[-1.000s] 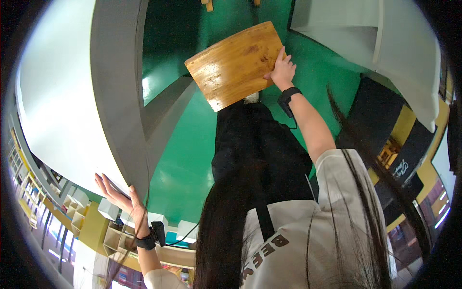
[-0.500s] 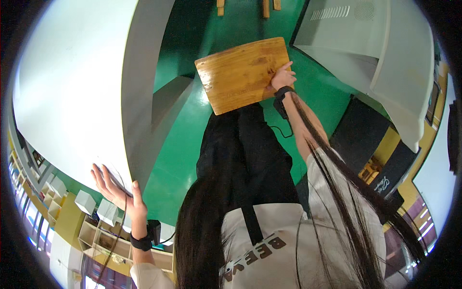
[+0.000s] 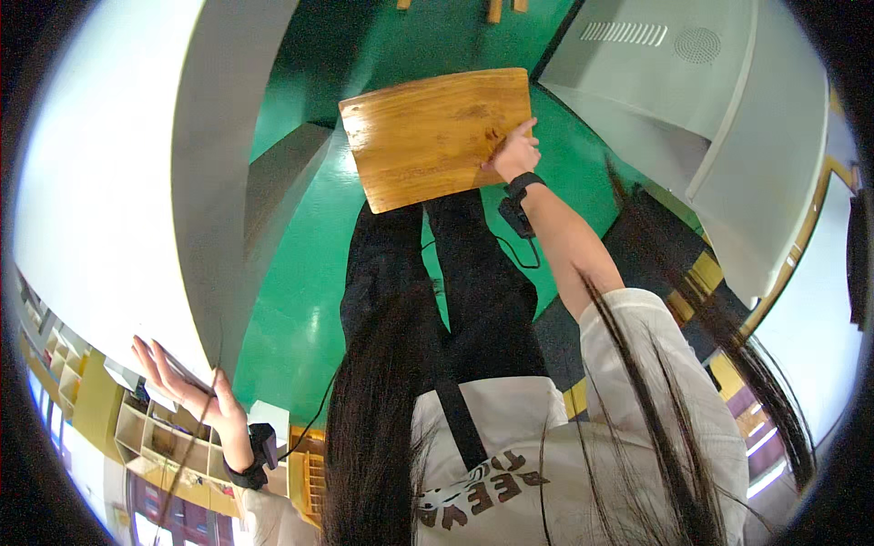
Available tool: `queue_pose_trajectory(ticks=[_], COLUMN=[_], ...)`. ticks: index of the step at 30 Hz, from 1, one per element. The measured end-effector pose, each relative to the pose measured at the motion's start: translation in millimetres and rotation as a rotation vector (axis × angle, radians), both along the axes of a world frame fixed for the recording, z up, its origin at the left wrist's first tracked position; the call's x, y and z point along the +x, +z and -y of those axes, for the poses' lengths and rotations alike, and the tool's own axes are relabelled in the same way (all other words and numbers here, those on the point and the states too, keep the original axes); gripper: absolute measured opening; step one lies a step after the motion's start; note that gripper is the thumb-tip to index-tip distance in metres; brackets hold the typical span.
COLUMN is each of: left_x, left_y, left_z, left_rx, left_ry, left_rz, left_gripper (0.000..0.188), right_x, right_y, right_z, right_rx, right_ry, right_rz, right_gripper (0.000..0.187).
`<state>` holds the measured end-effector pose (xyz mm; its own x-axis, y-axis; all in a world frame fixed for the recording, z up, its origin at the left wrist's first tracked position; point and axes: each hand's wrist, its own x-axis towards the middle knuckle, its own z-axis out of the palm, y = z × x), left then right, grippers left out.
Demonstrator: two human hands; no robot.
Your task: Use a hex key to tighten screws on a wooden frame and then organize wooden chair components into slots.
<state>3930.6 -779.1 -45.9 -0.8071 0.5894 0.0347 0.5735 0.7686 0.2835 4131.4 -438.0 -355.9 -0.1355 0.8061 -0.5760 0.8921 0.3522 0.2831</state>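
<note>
A glossy rectangular wooden board (image 3: 432, 136), like a stool's top, lies in front of my legs above the green floor. My right hand (image 3: 517, 153) grips its right edge near the close corner, thumb on the top face. Whatever is beneath the board is hidden. At the left, the white table (image 3: 100, 191) fills much of the view. My left hand (image 3: 189, 389) is at its near corner, fingers stretched out and apart, seemingly resting against the edge and holding nothing. Both wrists wear black bands with small devices and cables.
A light grey cabinet-like unit (image 3: 655, 100) stands at the right. Wooden legs (image 3: 494, 11) show at the far edge. Pale open shelves (image 3: 173, 437) stand at the lower left. Black and yellow furniture (image 3: 674, 246) is on the right. Long hair strands hang across the view.
The table, the board and both my hands have shifted left in the view. My legs are farther apart, with green floor showing between them. My right hand keeps its grip on the board.
</note>
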Motion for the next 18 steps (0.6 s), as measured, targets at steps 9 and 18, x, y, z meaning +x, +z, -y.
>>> queue_pose_trajectory(ticks=[9, 18], left_x=[1.5, 9.4], left_y=[4.6, 18.3], left_z=[-1.0, -5.4], left_rx=[-0.096, -0.083], left_ry=[0.054, 0.000], left_rz=[-0.003, 0.012], left_gripper=[0.062, 0.039], right_x=[1.7, -24.8], right_y=[-18.1, 26.0], right_z=[3.6, -1.6], right_rx=[0.258, -0.210], right_ry=[0.108, 0.051], right_rz=[0.188, 0.210], right_gripper=[0.046, 0.130])
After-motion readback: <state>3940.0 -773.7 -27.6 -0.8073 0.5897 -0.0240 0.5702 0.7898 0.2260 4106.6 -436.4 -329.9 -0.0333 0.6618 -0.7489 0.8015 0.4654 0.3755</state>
